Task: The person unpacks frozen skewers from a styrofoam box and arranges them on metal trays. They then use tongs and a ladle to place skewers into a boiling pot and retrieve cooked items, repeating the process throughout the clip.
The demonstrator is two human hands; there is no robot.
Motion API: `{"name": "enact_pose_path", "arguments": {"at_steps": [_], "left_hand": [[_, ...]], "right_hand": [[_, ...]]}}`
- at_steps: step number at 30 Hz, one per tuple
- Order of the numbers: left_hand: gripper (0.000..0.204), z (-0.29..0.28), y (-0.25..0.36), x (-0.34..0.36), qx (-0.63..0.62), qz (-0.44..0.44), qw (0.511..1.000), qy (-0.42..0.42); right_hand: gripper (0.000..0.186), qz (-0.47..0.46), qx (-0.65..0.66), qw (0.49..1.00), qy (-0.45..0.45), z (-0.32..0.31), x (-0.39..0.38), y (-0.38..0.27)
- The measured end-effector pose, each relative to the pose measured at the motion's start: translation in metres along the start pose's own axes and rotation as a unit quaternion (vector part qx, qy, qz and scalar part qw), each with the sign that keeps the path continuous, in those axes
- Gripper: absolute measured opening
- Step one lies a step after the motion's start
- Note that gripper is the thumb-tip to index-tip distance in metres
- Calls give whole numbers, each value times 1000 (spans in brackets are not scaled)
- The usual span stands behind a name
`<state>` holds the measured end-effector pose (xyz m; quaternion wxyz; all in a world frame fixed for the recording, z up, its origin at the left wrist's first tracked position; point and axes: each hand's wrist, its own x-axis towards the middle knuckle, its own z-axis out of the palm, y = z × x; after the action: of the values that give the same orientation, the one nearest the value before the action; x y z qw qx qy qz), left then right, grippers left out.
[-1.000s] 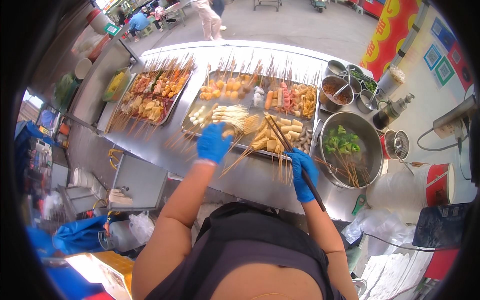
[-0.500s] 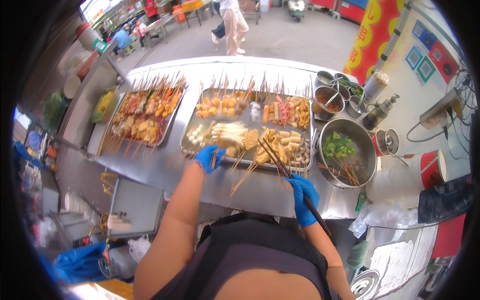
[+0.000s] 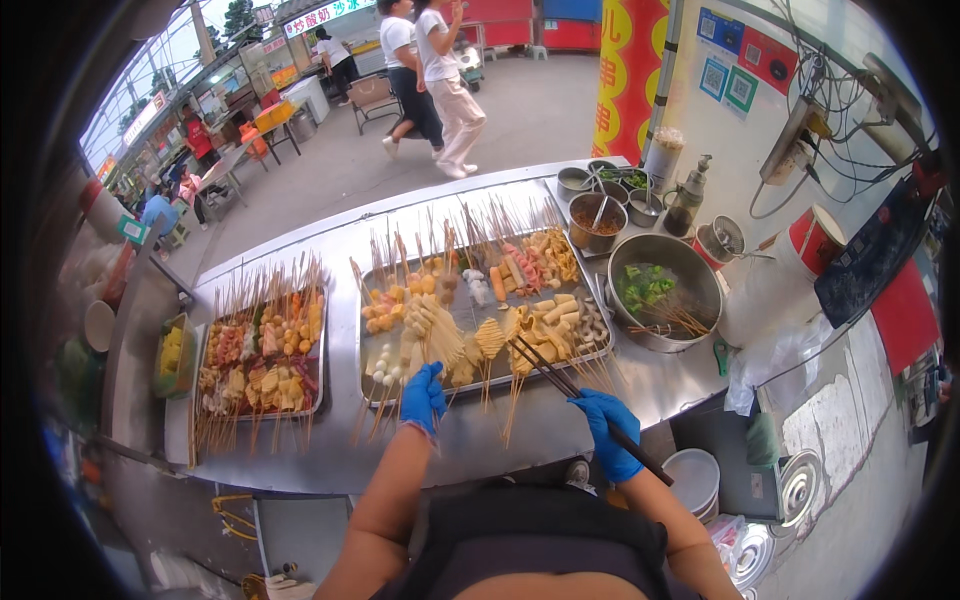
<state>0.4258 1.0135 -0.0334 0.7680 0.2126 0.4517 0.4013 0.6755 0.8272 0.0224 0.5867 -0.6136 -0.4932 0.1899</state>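
My left hand, in a blue glove, grips skewer sticks below a fan of pale, long mushroom-like pieces at the front of the centre tray. My right hand, also gloved in blue, is closed on long dark chopsticks, whose tips reach the folded yellow food. The centre tray also holds white balls, sausages and rolled skewered pieces. A second tray of mixed skewers lies to the left.
Right of the trays are a deep pot with greens, small sauce containers, a pump bottle and wall cables. A plastic box stands at the left. Beyond the steel counter, people walk past tables and stalls.
The view has tilted up, showing more street. The pale fanned skewers now stand more upright above my left hand. The chopsticks stay in my right hand, and the passers-by have walked on.
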Motion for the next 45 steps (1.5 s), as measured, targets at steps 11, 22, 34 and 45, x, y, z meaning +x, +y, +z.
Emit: {"name": "enact_pose_path", "arguments": {"at_steps": [11,22,34,45], "left_hand": [[30,-45,58,-13,301,140,943,12],[28,-59,-2,28,645,208,733,57],[33,-23,18,-17,716,232,648,115],[25,-78,19,7,832,78,479,271]], "right_hand": [[18,0,-58,997,46,6,-30,-18],[17,13,-45,997,59,1,-28,-15],[17,6,-31,999,25,-32,-1,-2],[18,13,69,997,-14,-58,26,19]]}}
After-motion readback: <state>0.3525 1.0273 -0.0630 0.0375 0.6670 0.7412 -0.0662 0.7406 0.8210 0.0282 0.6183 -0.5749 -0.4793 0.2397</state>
